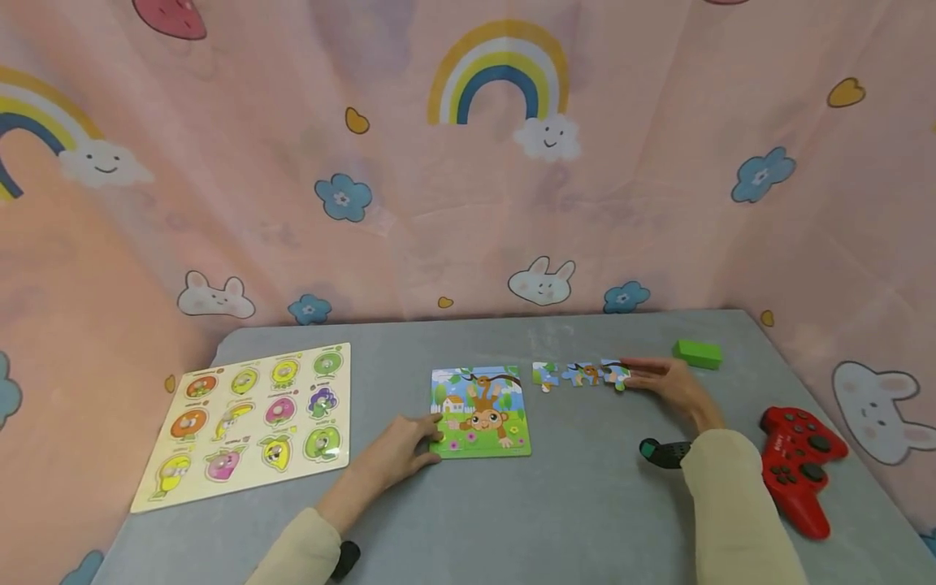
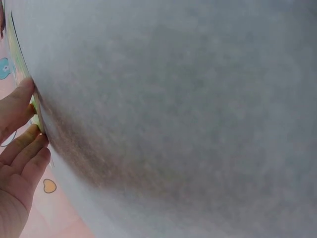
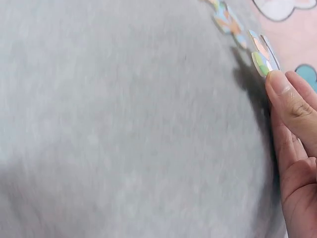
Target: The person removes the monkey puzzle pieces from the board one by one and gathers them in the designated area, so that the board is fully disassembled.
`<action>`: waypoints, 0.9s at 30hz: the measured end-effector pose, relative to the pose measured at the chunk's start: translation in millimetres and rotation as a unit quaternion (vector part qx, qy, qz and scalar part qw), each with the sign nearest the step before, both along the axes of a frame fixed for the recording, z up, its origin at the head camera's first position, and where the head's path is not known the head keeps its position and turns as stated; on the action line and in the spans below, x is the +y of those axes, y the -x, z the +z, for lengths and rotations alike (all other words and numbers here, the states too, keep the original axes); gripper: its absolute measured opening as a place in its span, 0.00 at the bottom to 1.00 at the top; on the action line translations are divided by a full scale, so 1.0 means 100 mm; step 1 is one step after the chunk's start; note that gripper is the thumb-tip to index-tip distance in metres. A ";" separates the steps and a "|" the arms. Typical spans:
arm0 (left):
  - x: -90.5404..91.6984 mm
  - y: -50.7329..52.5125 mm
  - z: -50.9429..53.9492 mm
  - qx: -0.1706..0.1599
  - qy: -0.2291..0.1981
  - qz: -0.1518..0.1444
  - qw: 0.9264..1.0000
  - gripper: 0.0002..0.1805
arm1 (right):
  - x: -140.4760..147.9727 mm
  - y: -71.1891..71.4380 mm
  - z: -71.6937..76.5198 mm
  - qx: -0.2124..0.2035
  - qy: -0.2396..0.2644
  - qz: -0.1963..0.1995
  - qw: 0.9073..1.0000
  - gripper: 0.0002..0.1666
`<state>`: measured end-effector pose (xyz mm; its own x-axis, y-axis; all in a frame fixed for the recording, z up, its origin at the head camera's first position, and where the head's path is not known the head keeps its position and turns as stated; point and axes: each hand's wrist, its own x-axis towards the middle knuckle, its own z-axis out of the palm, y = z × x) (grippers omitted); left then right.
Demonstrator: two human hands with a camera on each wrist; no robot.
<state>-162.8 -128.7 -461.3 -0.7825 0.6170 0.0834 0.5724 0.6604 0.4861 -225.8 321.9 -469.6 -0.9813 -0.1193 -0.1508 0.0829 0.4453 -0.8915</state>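
Note:
A square monkey jigsaw puzzle (image 1: 478, 410) lies in the middle of the table in the head view. My left hand (image 1: 398, 448) rests against its left edge, thumb and fingertips apart. In the left wrist view the left hand (image 2: 20, 163) touches the thin edge of the board. To the right, my right hand (image 1: 676, 388) pinches a jigsaw piece (image 1: 616, 374) between thumb and fingers. In the right wrist view that jigsaw piece (image 3: 262, 57) is tilted up off the table. Two other loose pieces, a left one (image 1: 544, 375) and a middle one (image 1: 581, 374), lie beside it.
A fruit picture board (image 1: 241, 487) lies at the table's left. At the back right is a green block (image 1: 698, 354). A red game controller (image 1: 800, 463) lies near the right edge. A patterned pink curtain (image 1: 453, 236) hangs behind the grey table (image 1: 585, 520).

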 end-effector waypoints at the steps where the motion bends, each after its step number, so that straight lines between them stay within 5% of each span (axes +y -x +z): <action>1: 0.00 0.00 0.00 0.001 -0.002 -0.001 1.000 0.13 | 0.02 -0.01 -0.01 -0.003 -0.010 -0.003 1.000 0.35; 7: 0.03 0.00 0.01 0.013 0.000 0.001 1.000 0.12 | 0.11 0.02 0.02 0.008 0.011 -0.011 1.000 0.35; 17: 0.04 -0.02 0.01 0.007 0.002 0.006 1.000 0.13 | 0.15 0.09 0.08 0.016 -0.128 0.009 0.992 0.30; 27: -0.03 0.00 -0.06 0.017 -0.007 -0.001 1.000 0.14 | 0.10 0.14 0.12 -0.016 -0.151 0.023 0.988 0.32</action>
